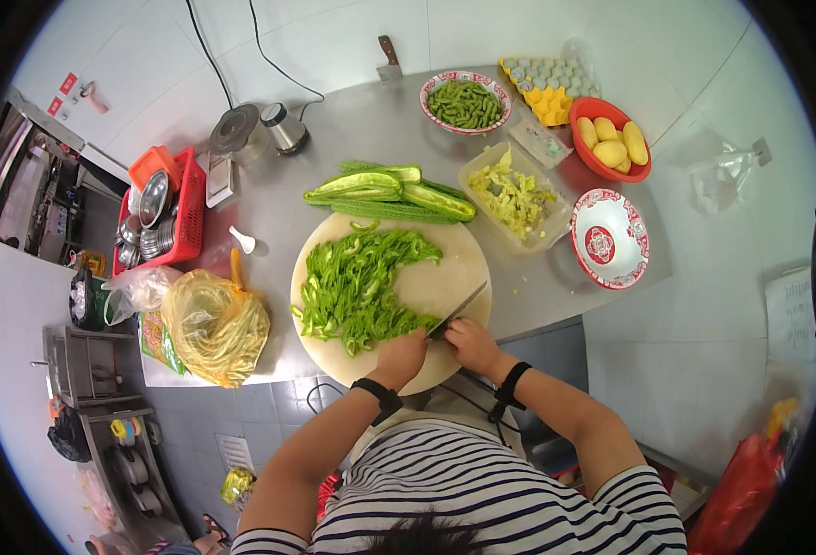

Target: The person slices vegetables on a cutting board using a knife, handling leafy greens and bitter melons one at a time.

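Note:
A round, pale chopping board (422, 277) lies at the table's front edge. Thin slices of green gourd (359, 288) cover its left half. My left hand (402, 357) is closed at the near end of a kitchen knife (465, 300), whose blade slants away to the right over the board. Just right of the blade is my right hand (475, 345), its bent fingers close against the knife; whether they pinch anything is hidden. Behind the board lie long ridged gourds (391, 191), apparently bitter melons, some split and hollowed. A plastic tub (543, 232) to their right contains yellowish scraps (508, 194).
An empty patterned bowl (626, 239), a red basin of potatoes (610, 149), an egg tray (547, 87) and a bowl of green pods (465, 104) stand right and back. Leftward are a yellow bag (217, 322), a white spoon (243, 240) and a red basket (189, 222). A cleaver (388, 59) leans against the wall.

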The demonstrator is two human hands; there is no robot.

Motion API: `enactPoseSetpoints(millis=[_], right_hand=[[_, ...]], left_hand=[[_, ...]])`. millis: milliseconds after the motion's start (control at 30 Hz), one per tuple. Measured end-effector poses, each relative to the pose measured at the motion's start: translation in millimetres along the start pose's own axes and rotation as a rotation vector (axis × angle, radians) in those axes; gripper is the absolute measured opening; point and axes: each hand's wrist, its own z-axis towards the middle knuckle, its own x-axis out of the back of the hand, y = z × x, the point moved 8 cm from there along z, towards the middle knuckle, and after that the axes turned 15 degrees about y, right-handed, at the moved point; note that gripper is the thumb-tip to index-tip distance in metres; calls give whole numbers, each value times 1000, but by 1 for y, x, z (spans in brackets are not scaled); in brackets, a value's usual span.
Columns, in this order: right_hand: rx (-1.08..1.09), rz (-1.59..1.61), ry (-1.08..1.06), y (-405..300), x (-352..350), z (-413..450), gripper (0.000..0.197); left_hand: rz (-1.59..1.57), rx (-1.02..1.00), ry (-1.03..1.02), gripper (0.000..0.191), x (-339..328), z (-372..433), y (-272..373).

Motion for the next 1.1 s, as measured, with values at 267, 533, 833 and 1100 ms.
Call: enactPoseSetpoints(millis=[267,533,833,1100], right_hand=[[-11,27,58,4,0,-4,16],[17,-42,54,1,4,-7,13],[2,-14,7,2,3,-5,17],[4,1,63,5,9,-11,17]], left_hand=[[25,-34,-85,21,16,-15,-1],[-46,-59,-45,25,21,-8,9],[3,-24,-44,24,-9,0,4],[-34,-78,-104,25,16,-16,6]])
